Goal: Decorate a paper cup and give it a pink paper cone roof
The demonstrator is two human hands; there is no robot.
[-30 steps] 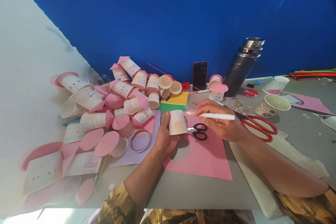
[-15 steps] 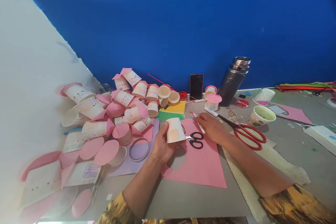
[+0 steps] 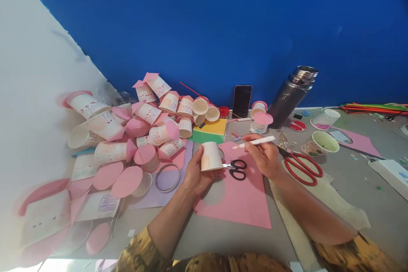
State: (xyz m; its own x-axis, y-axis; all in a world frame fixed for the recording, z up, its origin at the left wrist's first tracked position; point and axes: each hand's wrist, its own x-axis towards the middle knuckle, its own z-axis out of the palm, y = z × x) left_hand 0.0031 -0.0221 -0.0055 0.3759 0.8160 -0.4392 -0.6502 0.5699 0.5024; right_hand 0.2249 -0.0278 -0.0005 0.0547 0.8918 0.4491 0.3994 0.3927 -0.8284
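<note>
My left hand (image 3: 194, 176) is wrapped around a white paper cup (image 3: 212, 156) turned upside down, with a pale peach patch coloured on its side. In my right hand (image 3: 265, 158) is a white marker (image 3: 263, 140), its peach-coloured end pointing left, a short way from the cup. Beneath both hands lies a pink paper sheet (image 3: 242, 204) with a round hole cut in it. Small black-handled scissors (image 3: 237, 174) rest on this sheet beside the cup, their blades partly hidden.
Many decorated paper cups with pink paper pieces (image 3: 127, 182) are heaped on the left. A tape roll (image 3: 168, 177) sits on purple paper. Behind stand a phone (image 3: 242, 101) and a dark flask (image 3: 293, 97). Large red-handled scissors (image 3: 302, 169) lie right, near a patterned cup (image 3: 319, 143).
My right hand has lifted from the table with the marker, which has swung to point left toward the cup. The left hand keeps holding the cup. The view has shifted slightly.
</note>
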